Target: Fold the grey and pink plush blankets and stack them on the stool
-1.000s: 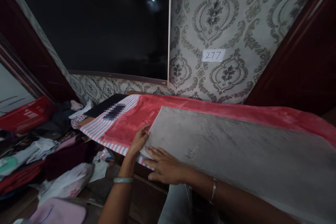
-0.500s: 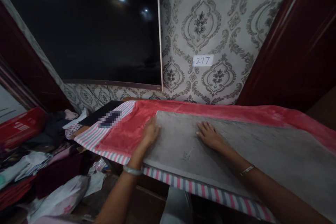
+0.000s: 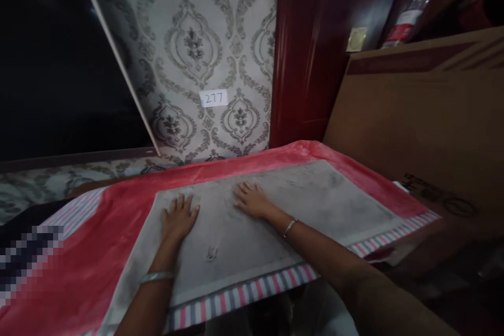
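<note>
A grey towel-like cloth (image 3: 220,231) lies spread flat over a red plush cloth (image 3: 114,220) with a pink, grey and white striped edge. My left hand (image 3: 179,218) rests palm down near the grey cloth's left end, fingers spread. Farther right, toward the back edge, my right hand (image 3: 250,198) also lies flat on it with fingers apart. Neither hand grips anything. A small embroidered mark (image 3: 211,253) shows on the grey cloth between my arms and the front edge.
A large cardboard box (image 3: 413,126) stands to the right, with a plastic bottle (image 3: 409,16) on top. Behind are a patterned wall with a paper label reading 277 (image 3: 213,97) and a dark television screen (image 3: 59,63). A pixelated dark object (image 3: 27,257) lies at the left.
The view has swung right, bringing the cardboard box and bottle in. My left hand has shifted from the grey cloth's left edge further onto it; my right hand stays flat on the cloth.
</note>
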Demonstrator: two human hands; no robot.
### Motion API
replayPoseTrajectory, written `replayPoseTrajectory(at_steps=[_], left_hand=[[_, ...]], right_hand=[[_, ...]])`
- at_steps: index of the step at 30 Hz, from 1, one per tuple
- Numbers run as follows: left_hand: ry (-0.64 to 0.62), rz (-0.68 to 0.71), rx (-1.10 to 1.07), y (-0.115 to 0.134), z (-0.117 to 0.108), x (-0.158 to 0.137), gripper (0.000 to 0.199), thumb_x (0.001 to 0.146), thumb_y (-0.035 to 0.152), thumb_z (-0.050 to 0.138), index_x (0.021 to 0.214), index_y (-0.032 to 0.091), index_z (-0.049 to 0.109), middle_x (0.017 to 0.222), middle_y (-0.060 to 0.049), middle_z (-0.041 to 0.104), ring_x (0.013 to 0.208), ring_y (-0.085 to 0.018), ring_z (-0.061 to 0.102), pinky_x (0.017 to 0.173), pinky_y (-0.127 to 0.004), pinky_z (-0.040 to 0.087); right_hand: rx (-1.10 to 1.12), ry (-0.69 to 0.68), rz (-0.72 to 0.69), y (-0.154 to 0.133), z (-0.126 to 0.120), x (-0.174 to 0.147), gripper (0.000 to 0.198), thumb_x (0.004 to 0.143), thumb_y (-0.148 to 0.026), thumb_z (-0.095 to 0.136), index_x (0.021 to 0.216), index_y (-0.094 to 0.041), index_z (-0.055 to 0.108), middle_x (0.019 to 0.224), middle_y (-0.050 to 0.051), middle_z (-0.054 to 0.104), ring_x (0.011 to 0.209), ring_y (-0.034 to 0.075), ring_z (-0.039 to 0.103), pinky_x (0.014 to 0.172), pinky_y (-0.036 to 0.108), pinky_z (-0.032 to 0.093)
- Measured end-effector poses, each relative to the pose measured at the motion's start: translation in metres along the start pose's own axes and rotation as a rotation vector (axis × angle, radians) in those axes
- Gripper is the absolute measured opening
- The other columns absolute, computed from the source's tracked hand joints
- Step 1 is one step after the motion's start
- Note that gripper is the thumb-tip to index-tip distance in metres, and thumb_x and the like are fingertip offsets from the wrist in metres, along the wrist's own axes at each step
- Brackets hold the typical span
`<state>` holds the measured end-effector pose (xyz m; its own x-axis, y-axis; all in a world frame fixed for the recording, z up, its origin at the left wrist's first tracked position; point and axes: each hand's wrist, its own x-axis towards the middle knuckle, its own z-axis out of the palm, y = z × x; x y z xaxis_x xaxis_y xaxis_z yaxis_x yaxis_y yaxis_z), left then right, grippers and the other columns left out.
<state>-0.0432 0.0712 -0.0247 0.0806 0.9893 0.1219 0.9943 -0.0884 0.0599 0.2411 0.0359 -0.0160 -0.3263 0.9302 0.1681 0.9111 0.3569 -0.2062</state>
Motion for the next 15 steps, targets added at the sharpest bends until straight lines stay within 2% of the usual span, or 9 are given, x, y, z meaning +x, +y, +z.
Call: replayPoseTrajectory(at_steps=[4, 10, 15], left_hand=[[-0.036, -0.011, 0.063, 0.005, -0.006, 0.000, 0.063, 0.098, 0.047, 0.028, 0.155, 0.021, 0.035, 0.164, -0.015, 0.026, 0.151, -0.035, 0.023, 0.114, -0.065, 0.024], [-0.086, -0.021, 0.110, 0.009, -0.014, -0.001, 0.063, 0.100, 0.046, 0.022, 0.157, 0.020, 0.030, 0.166, -0.014, 0.022, 0.153, -0.033, 0.019, 0.116, -0.062, 0.024], [-0.095, -0.027, 0.100, 0.008, -0.014, 0.001, 0.065, 0.100, 0.046, 0.018, 0.158, 0.020, 0.026, 0.167, -0.013, 0.019, 0.153, -0.033, 0.017, 0.117, -0.061, 0.021]], right_hand=[[-0.037, 0.008, 0.274, 0.070, -0.016, -0.007, 0.061, 0.102, -0.052, 0.033, 0.154, -0.020, 0.037, 0.162, 0.017, 0.029, 0.150, 0.034, 0.025, 0.116, 0.064, 0.020], [-0.085, -0.015, 0.512, 0.152, -0.027, -0.054, 0.061, 0.102, -0.054, 0.028, 0.156, -0.026, 0.034, 0.165, 0.007, 0.025, 0.152, 0.029, 0.020, 0.120, 0.053, 0.016], [-0.136, 0.026, 0.788, 0.204, -0.043, -0.103, 0.064, 0.101, -0.056, 0.024, 0.157, -0.026, 0.031, 0.166, 0.008, 0.021, 0.152, 0.031, 0.019, 0.119, 0.056, 0.016]])
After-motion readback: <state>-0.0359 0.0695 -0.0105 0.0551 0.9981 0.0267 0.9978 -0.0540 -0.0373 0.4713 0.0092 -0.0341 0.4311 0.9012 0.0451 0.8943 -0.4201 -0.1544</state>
